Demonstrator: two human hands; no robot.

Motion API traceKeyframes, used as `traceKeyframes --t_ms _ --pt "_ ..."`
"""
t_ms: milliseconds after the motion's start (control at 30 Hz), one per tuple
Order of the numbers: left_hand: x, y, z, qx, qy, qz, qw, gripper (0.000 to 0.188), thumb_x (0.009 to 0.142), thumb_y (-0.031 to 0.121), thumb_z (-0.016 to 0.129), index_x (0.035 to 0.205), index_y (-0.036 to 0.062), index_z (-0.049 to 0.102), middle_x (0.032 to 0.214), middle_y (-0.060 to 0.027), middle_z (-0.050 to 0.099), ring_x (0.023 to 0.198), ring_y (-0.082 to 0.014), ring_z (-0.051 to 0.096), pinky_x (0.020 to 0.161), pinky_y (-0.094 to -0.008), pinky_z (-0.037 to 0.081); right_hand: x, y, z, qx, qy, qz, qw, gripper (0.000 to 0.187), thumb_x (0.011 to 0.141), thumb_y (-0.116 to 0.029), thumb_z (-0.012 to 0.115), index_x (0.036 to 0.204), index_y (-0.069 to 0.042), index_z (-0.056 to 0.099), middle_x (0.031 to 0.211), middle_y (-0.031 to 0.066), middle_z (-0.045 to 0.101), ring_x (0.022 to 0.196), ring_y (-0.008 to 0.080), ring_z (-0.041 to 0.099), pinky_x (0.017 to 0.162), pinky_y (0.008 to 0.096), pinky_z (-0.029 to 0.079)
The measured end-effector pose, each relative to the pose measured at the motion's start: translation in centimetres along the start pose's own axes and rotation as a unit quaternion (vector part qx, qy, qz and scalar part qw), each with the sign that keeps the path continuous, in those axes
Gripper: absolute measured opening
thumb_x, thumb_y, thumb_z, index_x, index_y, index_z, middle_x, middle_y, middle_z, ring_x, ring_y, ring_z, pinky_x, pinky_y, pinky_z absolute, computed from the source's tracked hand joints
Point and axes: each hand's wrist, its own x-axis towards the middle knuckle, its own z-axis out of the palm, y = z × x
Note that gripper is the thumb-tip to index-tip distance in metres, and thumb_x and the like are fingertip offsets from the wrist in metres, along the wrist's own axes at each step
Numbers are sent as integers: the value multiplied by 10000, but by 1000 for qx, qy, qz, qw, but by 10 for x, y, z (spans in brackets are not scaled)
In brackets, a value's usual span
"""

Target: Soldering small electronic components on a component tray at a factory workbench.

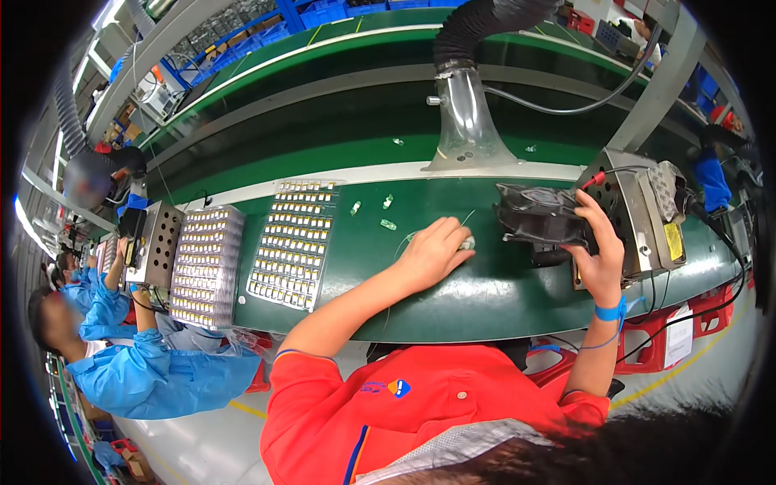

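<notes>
Black fan unit (540, 220), boxy and ribbed, sits at about 3 o'clock on the green bench (453, 299), right against a grey metal box (638, 214) with red and black leads. The right hand (602, 250), wearing a blue wrist strap (612, 310), is wrapped around the fan's near side, fingers closed on its housing. The fan looks rigid and fairly light, probably hard plastic; its thin blades and trailing leads seem the fragile parts, so the outer frame looks the safest place to hold.

The left hand (432, 252) rests near the centre of the bench, fingers curled narrow on a small pale part (466, 242) with thin wires; whether it truly pinches the part cannot be told.

At 9 o'clock lie two trays of small components (293, 242). A clear extraction funnel (467, 121) on a black hose hangs at 12 o'clock. A few tiny pale parts (388, 212) lie scattered on the mat. Co-workers in blue coats (153, 364) sit at 8 o'clock along the line.
</notes>
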Motion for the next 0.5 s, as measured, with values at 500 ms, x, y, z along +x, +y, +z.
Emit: traceKeyframes --t_ms 500 --pt "10 6 -28 23 102 -33 994 775 620 214 813 1263 -24 451 1212 -182 525 1105 -330 515 903 -376 446 32 8 44 52 -123 -15 991 518 629 35 715 1105 -33 521 1228 141 546 1106 337 536 889 363 454"
